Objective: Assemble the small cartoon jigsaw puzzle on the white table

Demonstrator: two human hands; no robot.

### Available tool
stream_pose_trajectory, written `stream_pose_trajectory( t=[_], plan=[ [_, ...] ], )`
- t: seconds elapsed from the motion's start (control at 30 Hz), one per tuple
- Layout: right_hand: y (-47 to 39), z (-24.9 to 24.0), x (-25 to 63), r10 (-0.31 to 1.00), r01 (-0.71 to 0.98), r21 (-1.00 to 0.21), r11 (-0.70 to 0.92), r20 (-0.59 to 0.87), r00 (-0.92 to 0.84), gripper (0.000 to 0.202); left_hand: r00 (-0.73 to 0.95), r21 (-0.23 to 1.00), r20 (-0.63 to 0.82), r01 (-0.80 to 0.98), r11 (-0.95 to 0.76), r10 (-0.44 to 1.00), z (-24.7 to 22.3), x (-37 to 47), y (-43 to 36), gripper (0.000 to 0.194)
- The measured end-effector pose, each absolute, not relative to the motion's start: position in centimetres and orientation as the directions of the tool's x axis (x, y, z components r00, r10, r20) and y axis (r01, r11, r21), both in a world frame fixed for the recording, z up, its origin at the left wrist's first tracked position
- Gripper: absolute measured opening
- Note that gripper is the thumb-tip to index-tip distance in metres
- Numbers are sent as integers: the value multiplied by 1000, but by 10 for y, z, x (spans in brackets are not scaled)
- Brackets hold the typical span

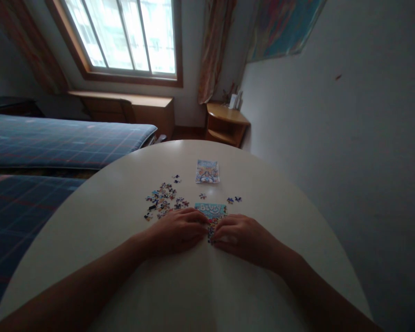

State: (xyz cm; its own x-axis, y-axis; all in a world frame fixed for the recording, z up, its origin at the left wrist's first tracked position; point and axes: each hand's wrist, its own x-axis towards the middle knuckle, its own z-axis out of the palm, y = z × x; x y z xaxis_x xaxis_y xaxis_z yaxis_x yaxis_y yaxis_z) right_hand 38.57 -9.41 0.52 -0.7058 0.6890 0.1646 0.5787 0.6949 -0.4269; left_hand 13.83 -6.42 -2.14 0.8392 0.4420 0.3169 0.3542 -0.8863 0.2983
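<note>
A partly joined jigsaw puzzle [210, 209] lies flat in front of me, its teal top strip lettered "BLUEY". My left hand [184, 229] is closed at its left side, fingers bent and tips on the lower pieces. From the right, my right hand [241, 235] is closed against the puzzle's lower part, thumb and fingers drawn together. The fingers cover much of the puzzle, so single pieces there cannot be made out. Loose puzzle pieces [163, 196] are heaped just beyond my left hand.
A picture sheet [207, 171] lies farther back on the round white table [263, 184]. One loose piece [202, 196] sits above the puzzle, with two more [234, 200] to its right. A bed with a plaid mattress [65, 140] stands left; a wall [332, 138] rises right.
</note>
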Motion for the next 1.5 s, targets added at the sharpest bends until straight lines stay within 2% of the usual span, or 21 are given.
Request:
stream_pose_trajectory(
  t=[0.17, 0.37, 0.5, 0.67, 0.93, 1.13, 1.23, 1.33, 1.43, 1.5],
  plan=[
    [-89, 6, 398, 671, 527, -484, 699, 186, -718, 13, 839, 327, 316, 342, -881, 443, -20, 140, -65, 19],
    [-88, 9, 401, 665, 538, -479, 693, 137, -735, 14, 876, 222, 290, 331, -917, 386, -9, 141, -74, 31],
    [-82, 4, 404, 725, 620, -395, 678, 219, -653, 16, 904, 209, 262, 290, -934, 339, -8, 142, -77, 35],
    [-68, -12, 413, 779, 731, -275, 624, 284, -558, 26, 892, 208, 276, 309, -928, 359, -14, 143, -76, 35],
    [-54, -23, 426, 850, 805, -285, 519, 267, -454, 32, 884, 203, 276, 330, -922, 377, -14, 147, -78, 32],
    [-53, -24, 423, 847, 801, -302, 516, 314, -428, 31, 877, 185, 312, 322, -929, 366, -18, 150, -80, 29],
    [-56, -21, 416, 805, 747, -320, 582, 352, -477, 32, 871, 185, 333, 314, -931, 360, -16, 150, -80, 30],
    [-60, -19, 411, 726, 656, -312, 687, 342, -597, 33, 810, 195, 374, 407, -892, 451, -12, 143, -73, 26],
    [-61, -20, 409, 676, 613, -285, 737, 310, -669, 31, 614, 223, 426, 640, -735, 665, -10, 125, -56, 20],
    [-60, -21, 410, 673, 612, -281, 739, 293, -679, 31, 501, 257, 417, 735, -627, 758, -12, 112, -44, 18]
  ],
)
